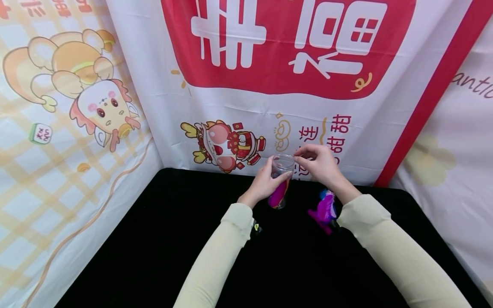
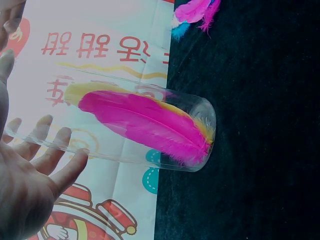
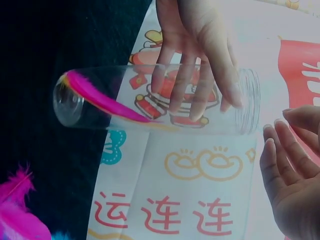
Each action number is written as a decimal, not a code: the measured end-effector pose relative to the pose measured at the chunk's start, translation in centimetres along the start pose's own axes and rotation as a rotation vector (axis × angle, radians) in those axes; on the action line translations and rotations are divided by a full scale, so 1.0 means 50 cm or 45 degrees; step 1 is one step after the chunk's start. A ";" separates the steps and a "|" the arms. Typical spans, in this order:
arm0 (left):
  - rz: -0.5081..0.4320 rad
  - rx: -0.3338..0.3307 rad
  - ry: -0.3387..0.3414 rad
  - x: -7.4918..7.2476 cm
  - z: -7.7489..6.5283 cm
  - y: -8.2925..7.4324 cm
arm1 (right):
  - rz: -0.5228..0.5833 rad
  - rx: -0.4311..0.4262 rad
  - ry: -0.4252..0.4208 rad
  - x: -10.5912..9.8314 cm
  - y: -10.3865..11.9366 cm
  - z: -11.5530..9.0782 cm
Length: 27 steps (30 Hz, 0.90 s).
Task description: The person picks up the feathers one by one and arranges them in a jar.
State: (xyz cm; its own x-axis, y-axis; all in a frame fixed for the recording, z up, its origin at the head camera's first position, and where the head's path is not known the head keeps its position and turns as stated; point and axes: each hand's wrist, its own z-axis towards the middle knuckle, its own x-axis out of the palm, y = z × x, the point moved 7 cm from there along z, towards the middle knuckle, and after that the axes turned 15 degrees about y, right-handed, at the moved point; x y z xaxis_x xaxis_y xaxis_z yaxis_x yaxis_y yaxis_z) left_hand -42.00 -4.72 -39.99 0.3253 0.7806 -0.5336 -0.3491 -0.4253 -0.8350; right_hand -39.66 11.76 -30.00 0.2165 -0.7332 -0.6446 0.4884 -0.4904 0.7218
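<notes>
A clear jar (image 1: pixel 283 164) stands upright on the black table, its mouth facing up. Inside it are a magenta feather (image 2: pixel 145 122) and a yellow feather (image 2: pixel 75 92), leaning together with their quills at the bottom. My left hand (image 1: pixel 265 182) holds the jar around its upper part, thumb on the near side and fingers behind the clear wall. Right beside the rim is my right hand (image 1: pixel 317 164). Its fingers (image 3: pixel 272 160) are loosely bent, with nothing visible between them and the thumb.
Loose magenta, purple and blue feathers (image 1: pixel 326 207) lie on the table (image 1: pixel 192 239) below my right forearm. A printed white cloth (image 1: pixel 239 102) hangs close behind the jar. Another patterned cloth (image 1: pixel 57 179) hangs along the left side.
</notes>
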 end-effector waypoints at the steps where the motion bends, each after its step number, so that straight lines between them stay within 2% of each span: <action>1: -0.003 -0.003 0.001 0.000 0.000 0.000 | -0.009 0.002 -0.003 -0.003 -0.001 -0.003; 11: 0.001 -0.023 -0.011 0.000 0.000 0.000 | -0.043 0.024 -0.002 -0.019 -0.031 -0.025; 27: -0.024 -0.009 -0.003 0.000 0.001 0.001 | -0.070 0.058 -0.012 -0.033 -0.094 -0.050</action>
State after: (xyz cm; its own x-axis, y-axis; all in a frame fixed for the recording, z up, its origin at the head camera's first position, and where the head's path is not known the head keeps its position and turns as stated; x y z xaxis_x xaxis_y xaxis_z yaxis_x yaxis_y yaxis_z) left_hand -42.04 -4.71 -40.01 0.3296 0.7898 -0.5172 -0.3364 -0.4136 -0.8460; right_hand -40.20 16.43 -32.96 0.1825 -0.7090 -0.6812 0.4604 -0.5506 0.6964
